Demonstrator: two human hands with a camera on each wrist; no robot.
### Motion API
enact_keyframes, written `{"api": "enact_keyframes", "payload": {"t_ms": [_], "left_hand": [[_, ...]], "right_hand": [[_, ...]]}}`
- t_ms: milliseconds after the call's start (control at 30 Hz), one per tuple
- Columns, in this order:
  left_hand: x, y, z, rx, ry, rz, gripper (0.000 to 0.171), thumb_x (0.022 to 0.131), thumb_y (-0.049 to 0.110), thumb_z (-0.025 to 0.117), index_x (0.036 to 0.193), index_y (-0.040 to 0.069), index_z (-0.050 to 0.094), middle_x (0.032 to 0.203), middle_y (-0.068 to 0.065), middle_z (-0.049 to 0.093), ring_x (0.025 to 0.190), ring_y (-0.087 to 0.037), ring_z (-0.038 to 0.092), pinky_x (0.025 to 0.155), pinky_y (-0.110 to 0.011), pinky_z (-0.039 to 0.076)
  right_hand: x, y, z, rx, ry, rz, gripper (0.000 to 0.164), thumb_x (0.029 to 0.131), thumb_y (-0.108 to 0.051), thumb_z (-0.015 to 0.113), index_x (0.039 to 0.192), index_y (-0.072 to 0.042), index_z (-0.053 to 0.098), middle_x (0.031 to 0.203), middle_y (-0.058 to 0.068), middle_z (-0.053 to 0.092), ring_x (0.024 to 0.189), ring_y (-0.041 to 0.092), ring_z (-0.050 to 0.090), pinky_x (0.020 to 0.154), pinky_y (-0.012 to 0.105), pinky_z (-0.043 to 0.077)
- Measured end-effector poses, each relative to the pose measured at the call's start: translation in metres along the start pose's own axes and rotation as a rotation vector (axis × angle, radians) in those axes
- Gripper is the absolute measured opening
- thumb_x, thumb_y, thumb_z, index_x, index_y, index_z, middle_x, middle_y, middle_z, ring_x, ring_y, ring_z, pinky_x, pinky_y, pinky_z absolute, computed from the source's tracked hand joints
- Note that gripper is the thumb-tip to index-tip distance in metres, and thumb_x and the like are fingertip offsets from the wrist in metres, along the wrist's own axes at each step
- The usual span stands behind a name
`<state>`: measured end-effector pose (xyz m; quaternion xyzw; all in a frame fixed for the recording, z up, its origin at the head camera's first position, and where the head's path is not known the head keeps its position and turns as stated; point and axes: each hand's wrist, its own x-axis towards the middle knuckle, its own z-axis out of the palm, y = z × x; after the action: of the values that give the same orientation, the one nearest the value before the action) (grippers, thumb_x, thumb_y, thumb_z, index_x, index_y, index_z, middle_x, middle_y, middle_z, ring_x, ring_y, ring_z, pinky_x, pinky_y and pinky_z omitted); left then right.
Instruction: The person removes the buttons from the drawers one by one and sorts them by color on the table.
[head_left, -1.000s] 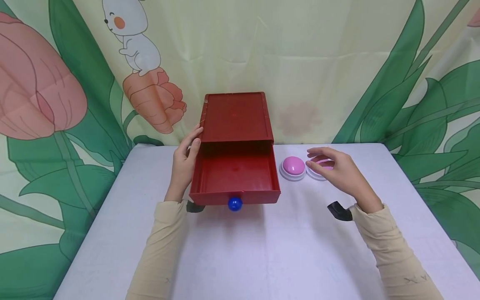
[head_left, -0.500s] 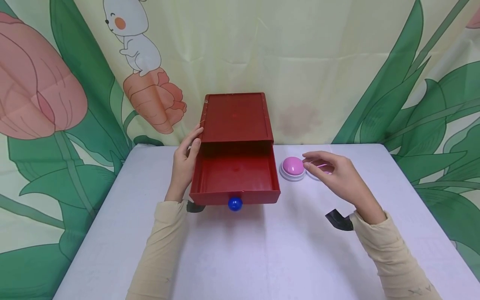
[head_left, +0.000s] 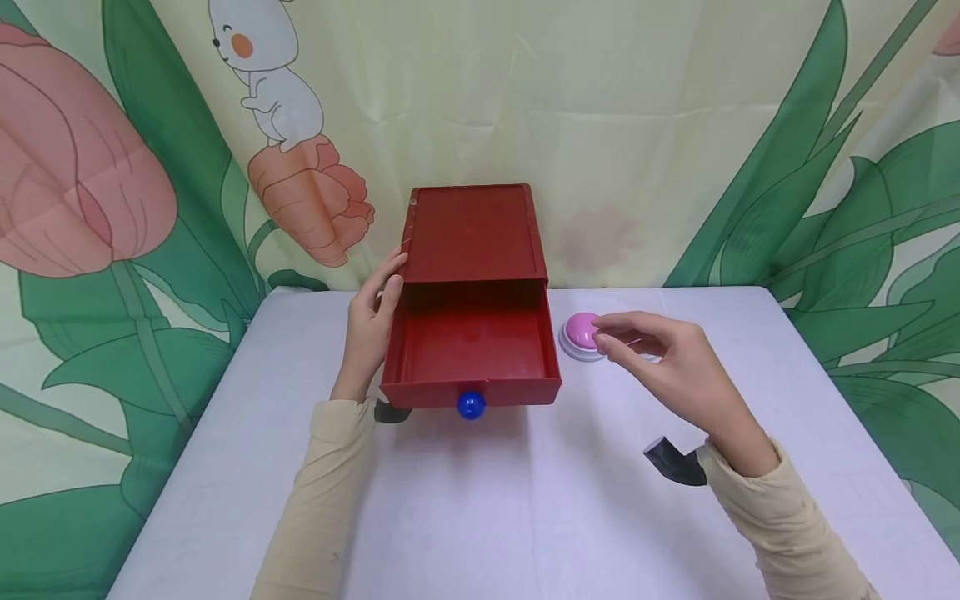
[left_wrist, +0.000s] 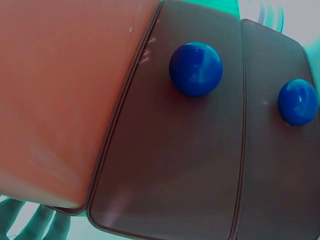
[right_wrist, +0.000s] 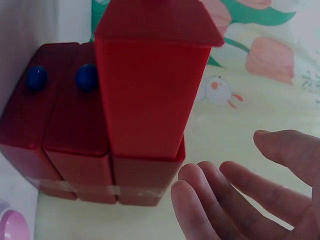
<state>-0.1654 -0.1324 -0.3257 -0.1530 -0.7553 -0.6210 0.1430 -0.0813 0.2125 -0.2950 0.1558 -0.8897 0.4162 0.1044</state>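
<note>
Fingers of the left hand (head_left: 365,329) lie loose and uncurled against the left side of the red three-drawer box (head_left: 471,233); the box's top drawer (head_left: 472,350) is pulled out toward the person, with a round blue knob (head_left: 471,406) on its front; under it, two lower drawers (left_wrist: 165,150) are pushed in; just right of the box sits a pink push button (head_left: 580,332) on white; farther right of the box, a second button (head_left: 651,358) is mostly hidden by the right hand (head_left: 675,362), whose fingers bend softly, gripping nothing.

A white table (head_left: 480,508) bears a red cabinet (head_left: 474,233), 2 pink buttons (head_left: 581,331).
</note>
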Motion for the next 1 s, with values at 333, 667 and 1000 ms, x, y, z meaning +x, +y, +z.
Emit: {"api": "enact_keyframes", "payload": {"t_ms": [333, 667, 1000], "left_hand": [[0.009, -0.034, -0.001, -0.011, 0.011, 0.009, 0.042, 0.106, 0.022, 0.047, 0.147, 0.016, 0.050, 0.156, 0.005, 0.041, 0.143, -0.015, 0.038, 0.111, -0.047, 0.042], [0.007, -0.036, -0.001, -0.003, 0.017, 0.036, 0.041, 0.106, 0.026, 0.047, 0.145, 0.018, 0.052, 0.155, 0.007, 0.043, 0.143, -0.013, 0.038, 0.112, -0.048, 0.041], [0.008, -0.036, -0.001, -0.002, 0.017, 0.020, 0.041, 0.106, 0.022, 0.047, 0.146, 0.016, 0.051, 0.156, 0.005, 0.042, 0.143, -0.015, 0.038, 0.112, -0.047, 0.041]], "right_hand": [[-0.010, -0.022, 0.004, 0.042, -0.006, -0.093, 0.021, 0.090, -0.010, 0.074, 0.110, -0.013, 0.075, 0.095, -0.006, 0.071, 0.081, 0.006, 0.069, 0.077, 0.014, 0.055], [-0.016, -0.041, 0.005, 0.061, -0.023, -0.119, 0.022, 0.088, -0.009, 0.075, 0.109, -0.014, 0.075, 0.098, -0.010, 0.072, 0.081, 0.007, 0.069, 0.075, 0.018, 0.057], [-0.020, -0.054, 0.012, 0.149, -0.080, -0.213, 0.024, 0.087, -0.006, 0.075, 0.107, -0.019, 0.074, 0.094, -0.010, 0.072, 0.081, 0.007, 0.069, 0.077, 0.020, 0.058]]}}
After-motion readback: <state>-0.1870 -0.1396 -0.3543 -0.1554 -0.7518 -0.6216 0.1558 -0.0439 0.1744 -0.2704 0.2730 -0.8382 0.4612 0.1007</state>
